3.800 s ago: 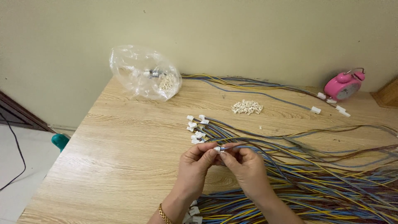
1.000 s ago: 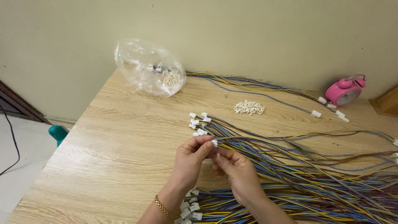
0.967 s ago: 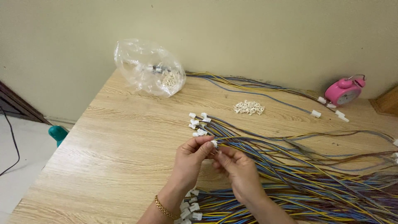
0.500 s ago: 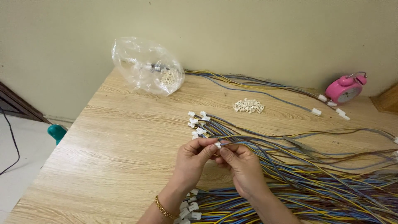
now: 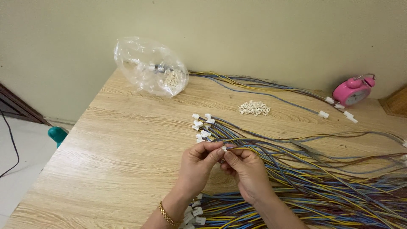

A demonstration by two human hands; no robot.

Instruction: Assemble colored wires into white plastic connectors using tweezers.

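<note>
You are looking down on a light wood-grain worktop point(image 5: 106, 161) pushed against a plain pale yellow-green wall point(image 5: 254, 34), with white floor point(image 5: 17, 178) left of the worktop, a dark cable point(image 5: 12, 148) trailing across it and dark wooden trim point(image 5: 17, 108) at the wall's foot.
</note>
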